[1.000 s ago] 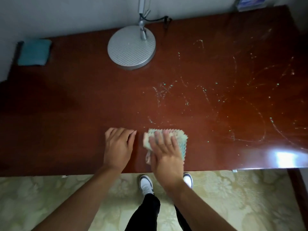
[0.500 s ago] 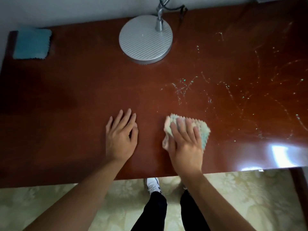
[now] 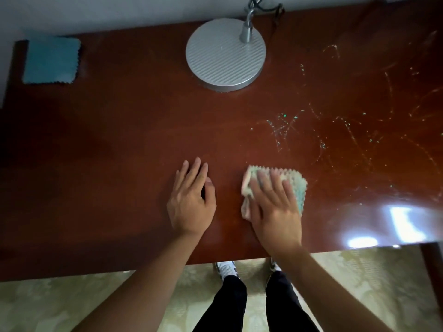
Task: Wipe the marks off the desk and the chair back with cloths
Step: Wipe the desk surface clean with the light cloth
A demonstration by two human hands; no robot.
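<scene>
A blue cloth (image 3: 51, 60) lies far left of the lamp base (image 3: 225, 52) on the desk (image 3: 119, 140). Nearer the front edge, the left hand (image 3: 190, 202) rests flat, fingers straight. The right hand (image 3: 275, 207) presses a folded cloth (image 3: 296, 185) with straight fingers. Marks (image 3: 285, 127) lie right of the lamp base.

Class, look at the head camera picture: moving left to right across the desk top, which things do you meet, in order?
Blue cloth → left hand flat on the desk → lamp base → right hand pressing the pale green cloth → scribbled marks.
</scene>
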